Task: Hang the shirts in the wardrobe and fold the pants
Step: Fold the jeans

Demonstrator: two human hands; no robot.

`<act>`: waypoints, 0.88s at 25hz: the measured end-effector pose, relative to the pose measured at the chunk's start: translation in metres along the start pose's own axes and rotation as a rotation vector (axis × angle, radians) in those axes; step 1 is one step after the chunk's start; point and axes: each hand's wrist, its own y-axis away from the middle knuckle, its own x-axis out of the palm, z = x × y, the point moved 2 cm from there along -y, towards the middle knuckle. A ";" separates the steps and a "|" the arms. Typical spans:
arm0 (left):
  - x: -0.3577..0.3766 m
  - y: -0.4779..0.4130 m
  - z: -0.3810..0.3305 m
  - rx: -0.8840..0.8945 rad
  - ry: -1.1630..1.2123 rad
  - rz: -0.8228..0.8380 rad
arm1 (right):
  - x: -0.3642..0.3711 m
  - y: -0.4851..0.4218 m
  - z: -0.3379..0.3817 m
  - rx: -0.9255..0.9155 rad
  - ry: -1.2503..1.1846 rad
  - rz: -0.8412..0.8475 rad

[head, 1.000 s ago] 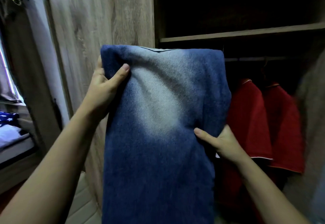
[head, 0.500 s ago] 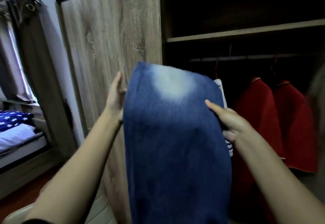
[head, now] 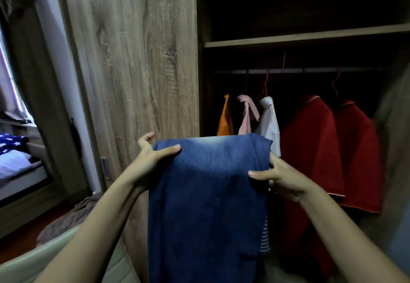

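Blue jeans [head: 206, 205] hang folded in front of me, faded pale along the top fold. My left hand [head: 150, 162] grips their upper left corner, thumb lying across the front. My right hand [head: 281, 178] pinches the right edge a little lower, thumb on the front. Behind them the wardrobe [head: 137, 60] stands open. On its rail [head: 310, 70] hang an orange shirt [head: 225, 118], a pink one [head: 247, 114], a white one [head: 269, 122] and two red shirts [head: 310, 149].
The wardrobe's wooden door panel [head: 133, 82] stands just left of the jeans. A shelf [head: 299, 37] runs above the rail. At far left are a bed with star-patterned bedding [head: 12, 142] and a curtain [head: 13, 38]. Brown cloth [head: 71, 216] lies on the floor.
The jeans have come down from chest height to a lower position, uncovering the orange, pink and white shirts. My right hand has shifted from flat against the fabric to pinching its edge.
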 end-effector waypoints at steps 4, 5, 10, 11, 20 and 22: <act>-0.019 0.019 -0.022 0.234 0.112 0.302 | 0.013 0.008 0.029 -0.118 0.049 -0.038; -0.021 0.021 -0.027 0.277 0.097 0.320 | 0.016 0.009 0.037 -0.151 0.046 -0.044; -0.028 0.027 -0.044 0.455 -0.071 0.317 | 0.027 0.013 0.065 -0.210 -0.041 -0.050; -0.028 0.025 -0.049 0.485 -0.145 0.288 | 0.029 0.013 0.069 -0.208 -0.065 -0.047; -0.021 0.012 -0.043 0.517 -0.240 -0.080 | 0.029 0.029 0.080 -0.273 -0.004 0.048; -0.024 0.010 -0.043 0.513 -0.269 -0.154 | 0.030 0.031 0.078 -0.313 0.017 -0.043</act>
